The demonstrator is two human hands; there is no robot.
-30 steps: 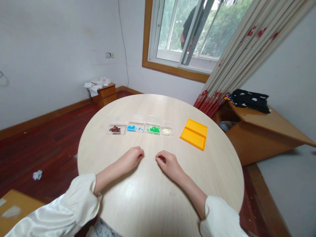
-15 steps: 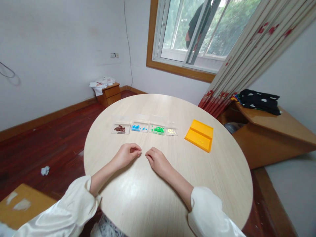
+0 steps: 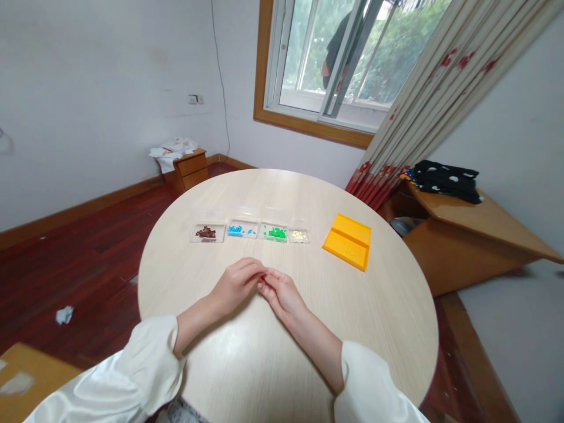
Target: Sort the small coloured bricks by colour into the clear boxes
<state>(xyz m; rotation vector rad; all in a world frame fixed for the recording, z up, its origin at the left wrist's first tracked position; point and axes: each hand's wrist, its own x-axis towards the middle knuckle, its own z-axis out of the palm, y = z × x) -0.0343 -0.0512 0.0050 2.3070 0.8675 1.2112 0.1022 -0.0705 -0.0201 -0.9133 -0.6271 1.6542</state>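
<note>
Above the pale round table [image 3: 264, 376], my left hand [image 3: 238, 283] and my right hand [image 3: 282, 294] meet at the fingertips. My left fingers are closed and bent over those of my right. The right palm is turned partly up, its fingers drawn together; anything between the fingers is too small or hidden to make out. Beyond the hands stands a row of small clear boxes with lids open: one with brown pieces [image 3: 205, 233], one with blue pieces [image 3: 235, 231], one with green pieces [image 3: 277, 233] and a smaller one with pale yellow pieces [image 3: 298, 235].
An open yellow case [image 3: 348, 239] lies to the right, with a few pale bits in its near half. Behind are a window [image 3: 326, 64], a curtain [image 3: 409, 88] and a tilted wooden cabinet [image 3: 458, 247]. A small drawer unit [image 3: 192, 167] stands back left.
My hands were apart with curled fingers; now they have come together and touch. My right hand has turned its palm upward. The view has shifted slightly to the right.
</note>
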